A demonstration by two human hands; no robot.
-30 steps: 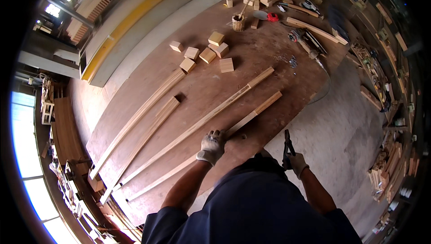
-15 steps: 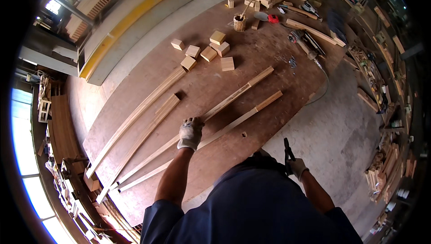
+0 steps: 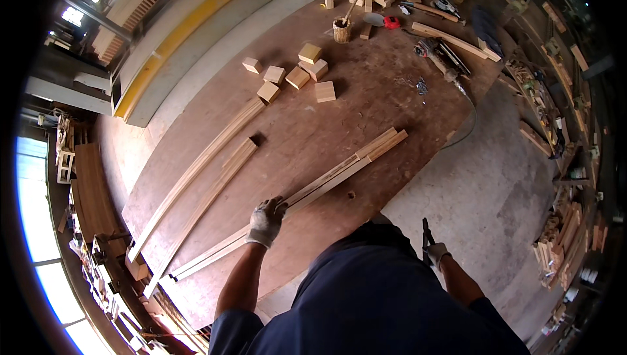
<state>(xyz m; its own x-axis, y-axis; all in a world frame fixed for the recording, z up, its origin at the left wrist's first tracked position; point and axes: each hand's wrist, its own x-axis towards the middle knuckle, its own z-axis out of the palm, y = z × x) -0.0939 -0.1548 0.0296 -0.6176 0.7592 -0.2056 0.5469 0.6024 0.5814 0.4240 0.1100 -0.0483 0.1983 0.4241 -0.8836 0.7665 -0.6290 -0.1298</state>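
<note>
Here, the paired strips (image 3: 343,177) are laid side by side on the table (image 3: 366,100), with the left hand (image 3: 266,222) clamped on them. Just off the table's near edge, a black tool (image 3: 427,237) is gripped in the right hand (image 3: 439,254). Toward the table's far edge, other strips (image 3: 196,164) and blocks (image 3: 298,79) are spread.

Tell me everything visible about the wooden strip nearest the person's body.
The wooden strip is long, narrow and pale, with a browner section at its upper-right end. It lies slantwise on the brown table, close alongside another strip, with a dark line between them. The gloved left hand covers part of it; the grip is unclear.
</note>
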